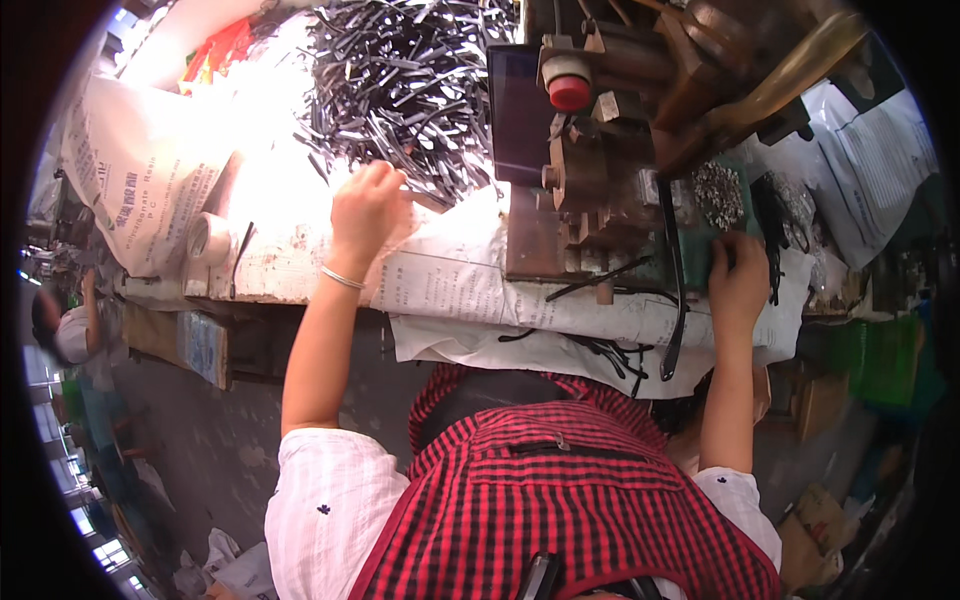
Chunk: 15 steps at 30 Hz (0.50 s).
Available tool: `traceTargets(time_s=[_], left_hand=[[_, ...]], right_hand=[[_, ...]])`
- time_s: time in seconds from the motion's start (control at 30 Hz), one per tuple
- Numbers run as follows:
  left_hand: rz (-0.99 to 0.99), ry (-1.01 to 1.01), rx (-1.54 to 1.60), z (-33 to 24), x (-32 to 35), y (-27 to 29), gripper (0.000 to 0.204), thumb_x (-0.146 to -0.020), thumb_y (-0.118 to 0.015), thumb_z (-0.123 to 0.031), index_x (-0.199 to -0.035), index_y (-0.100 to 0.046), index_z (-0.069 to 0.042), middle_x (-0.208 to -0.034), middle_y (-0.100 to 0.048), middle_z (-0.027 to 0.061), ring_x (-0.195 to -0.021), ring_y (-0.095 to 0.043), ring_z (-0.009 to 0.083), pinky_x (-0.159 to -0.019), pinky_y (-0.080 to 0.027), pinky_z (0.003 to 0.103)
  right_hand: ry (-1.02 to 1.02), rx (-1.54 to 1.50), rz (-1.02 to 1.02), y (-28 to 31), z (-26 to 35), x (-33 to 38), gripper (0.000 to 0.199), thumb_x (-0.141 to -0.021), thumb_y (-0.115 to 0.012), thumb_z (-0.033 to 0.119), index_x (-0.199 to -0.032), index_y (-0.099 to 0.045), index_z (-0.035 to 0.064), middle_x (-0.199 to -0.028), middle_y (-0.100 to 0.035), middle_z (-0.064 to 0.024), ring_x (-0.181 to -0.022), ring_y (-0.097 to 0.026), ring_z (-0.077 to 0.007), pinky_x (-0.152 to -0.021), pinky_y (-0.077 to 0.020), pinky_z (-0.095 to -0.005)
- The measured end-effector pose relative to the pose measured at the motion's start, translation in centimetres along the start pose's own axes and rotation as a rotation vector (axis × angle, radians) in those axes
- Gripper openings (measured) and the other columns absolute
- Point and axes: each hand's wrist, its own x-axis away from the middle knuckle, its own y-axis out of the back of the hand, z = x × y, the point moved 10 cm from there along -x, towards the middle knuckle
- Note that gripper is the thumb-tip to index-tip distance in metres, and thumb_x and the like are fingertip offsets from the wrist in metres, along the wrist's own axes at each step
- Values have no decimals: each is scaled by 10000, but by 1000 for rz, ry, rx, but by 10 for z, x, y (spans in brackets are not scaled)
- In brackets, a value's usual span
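My left hand (pixel 369 212) is closed, its fingers bent down at the near edge of a big heap of black eyeglass temples (pixel 405 95). Whatever it may grip is hidden. Over on the right, my right hand (pixel 741 277) has its fingers curled together beside a pile of tiny metal parts (pixel 718 194); its fingertips show nothing I can name. Between the hands stands a bench machine (pixel 600 190) with a red button (pixel 569 92). One long black temple (pixel 671 290) reaches from its fixture toward me, past the bench edge.
Several black temples (pixel 610 352) lie on white sheeting in front of my apron. A roll of tape (pixel 208 241) and a printed white sack (pixel 140 180) are at the left. A brass-coloured lever (pixel 790 75) slants over the machine. Plastic bags (pixel 860 165) lie at the far right.
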Motion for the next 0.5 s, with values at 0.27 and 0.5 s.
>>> traceTargets(time_s=[0.27,0.5], left_hand=[[303,-14,9,3,-16,-11,154,-814,-743,-106,-944,-668,-70,-884,-638,32,-878,-627,246,-747,-523,366],[-6,65,52,20,-27,19,126,-893,-708,-151,-988,-742,-76,-966,-726,62,-865,-671,235,-743,-549,346]], right_hand=[[-8,100,40,1,-9,0,41,-856,-664,81,-893,-661,64,-917,-650,-127,-912,-622,-368,-774,-488,-461],[-235,-117,-3,1,-25,4,58,-861,-664,69,-916,-669,50,-953,-690,-134,-895,-671,-331,-780,-515,-395]])
